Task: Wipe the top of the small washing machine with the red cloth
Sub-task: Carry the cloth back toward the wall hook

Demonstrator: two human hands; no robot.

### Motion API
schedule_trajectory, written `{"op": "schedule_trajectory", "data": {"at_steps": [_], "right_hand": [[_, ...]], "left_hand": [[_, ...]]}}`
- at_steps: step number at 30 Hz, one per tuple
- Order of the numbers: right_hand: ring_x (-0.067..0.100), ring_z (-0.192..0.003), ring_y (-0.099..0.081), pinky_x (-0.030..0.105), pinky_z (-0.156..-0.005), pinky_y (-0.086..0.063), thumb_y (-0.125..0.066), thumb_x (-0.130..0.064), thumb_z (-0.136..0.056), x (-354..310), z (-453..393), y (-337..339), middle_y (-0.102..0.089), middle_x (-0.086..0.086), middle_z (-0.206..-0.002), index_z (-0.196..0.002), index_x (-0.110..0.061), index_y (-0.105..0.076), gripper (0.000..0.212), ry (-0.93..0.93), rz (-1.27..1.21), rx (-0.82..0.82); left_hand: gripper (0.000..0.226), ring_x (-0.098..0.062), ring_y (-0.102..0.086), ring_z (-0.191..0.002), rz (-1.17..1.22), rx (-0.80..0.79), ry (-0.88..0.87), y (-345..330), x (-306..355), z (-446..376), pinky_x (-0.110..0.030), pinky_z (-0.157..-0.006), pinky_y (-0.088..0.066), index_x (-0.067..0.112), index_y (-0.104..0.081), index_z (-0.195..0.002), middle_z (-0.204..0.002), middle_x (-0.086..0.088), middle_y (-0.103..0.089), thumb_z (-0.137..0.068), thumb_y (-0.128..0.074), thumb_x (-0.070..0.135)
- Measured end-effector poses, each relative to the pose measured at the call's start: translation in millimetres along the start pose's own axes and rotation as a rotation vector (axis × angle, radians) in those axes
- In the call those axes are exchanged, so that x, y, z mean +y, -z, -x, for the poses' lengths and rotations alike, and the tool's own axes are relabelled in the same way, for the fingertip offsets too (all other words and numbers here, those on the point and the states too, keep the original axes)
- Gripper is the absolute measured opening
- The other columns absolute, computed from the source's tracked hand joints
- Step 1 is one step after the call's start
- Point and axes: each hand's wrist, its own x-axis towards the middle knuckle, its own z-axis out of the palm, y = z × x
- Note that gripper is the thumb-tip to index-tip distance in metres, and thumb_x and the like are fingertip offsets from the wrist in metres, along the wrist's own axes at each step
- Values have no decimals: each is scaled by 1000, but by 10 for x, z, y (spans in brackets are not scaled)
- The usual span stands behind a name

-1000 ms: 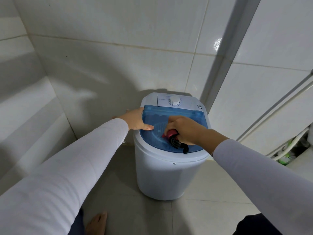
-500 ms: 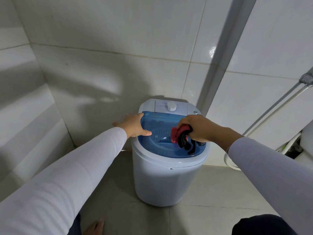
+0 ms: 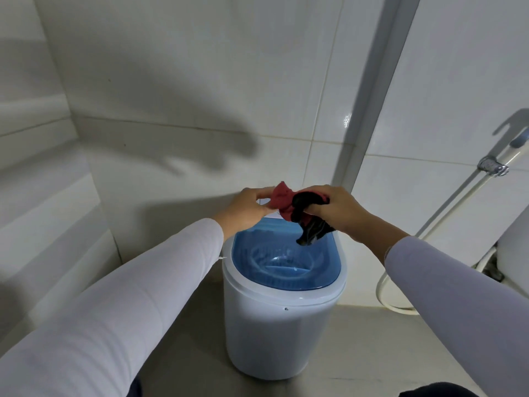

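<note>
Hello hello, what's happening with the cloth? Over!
Left hand and right hand both gripping red cloth, lifted clear above washing machine. Blue lid shut. Nothing in the way.

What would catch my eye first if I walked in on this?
Two hands meet at the centre, the left hand and right hand both gripping a red cloth with a dark part hanging down. Directly below stands the small white washing machine with its translucent blue lid, in a tiled corner.

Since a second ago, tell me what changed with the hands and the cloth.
The right hand lifted the red cloth off the blue lid. The left hand left the lid's edge and gripped the cloth too. The washing machine stayed put, lid shut.
</note>
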Motion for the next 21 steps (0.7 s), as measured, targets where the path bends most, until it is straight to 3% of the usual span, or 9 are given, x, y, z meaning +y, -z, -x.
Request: {"op": "schedule_trajectory", "data": {"at_steps": [5,8,9,12,15,17,19,21], "right_hand": [[20,-96,-62,27,-88,-49,-59,5,-82,-65,24,2,-67,6,-101,-108,-13,-66,32,-43,-97,-33],[28,-101,-60,39,-93,-51,-56,10,-79,-100,13,12,-64,13,-107,-117,-12,-59,43,-84,-138,-93],[29,-101,-60,40,-92,-52,-54,10,-78,-115,11,24,-63,15,-108,-119,-13,-57,47,-102,-156,-118],[25,-95,-58,29,-76,-51,-52,11,-78,-173,20,45,-60,12,-108,-121,-18,-52,52,-106,-221,-125],[17,-94,-57,25,-71,-46,-59,4,-74,-206,35,60,-59,7,-113,-122,-25,-49,57,-70,-211,-59],[13,-96,-56,29,-79,-47,-62,-11,-68,-205,51,71,-59,1,-113,-120,-28,-50,56,-85,-234,-77],[17,-107,-55,38,-89,-47,-61,-25,-66,-192,45,74,-60,-1,-117,-123,-30,-50,59,-118,-282,-77],[20,-111,-55,39,-86,-47,-65,-31,-73,-181,23,66,-60,2,-118,-130,-29,-45,60,-138,-322,-8]], "left_hand": [[28,0,-51,-107,86,-25,-24,96,154,24,-18,-94,-34,20,-67,-118,-112,13,-63,-91,-64,22],[9,0,-52,-109,78,-6,-39,169,199,-7,-18,-98,-35,23,-70,-97,-112,11,-66,-88,-67,26],[4,-3,-53,-112,61,12,-43,192,216,-20,-23,-104,-34,24,-69,-87,-114,9,-67,-87,-69,28],[18,-10,-58,-111,14,72,-47,232,258,-72,-31,-106,-38,22,-65,-74,-106,9,-69,-82,-72,36],[21,-14,-60,-113,20,122,-48,253,315,-110,-35,-106,-41,22,-65,-72,-100,9,-69,-80,-74,40],[20,-17,-59,-116,12,160,-43,257,334,-135,-36,-105,-42,25,-66,-70,-106,3,-70,-78,-75,41],[20,-18,-58,-115,1,188,-31,248,358,-147,-33,-99,-43,27,-67,-69,-110,-2,-70,-78,-75,42],[20,-19,-59,-109,-2,189,-27,229,390,-144,-29,-90,-43,28,-65,-67,-108,-3,-69,-79,-75,41]]}}
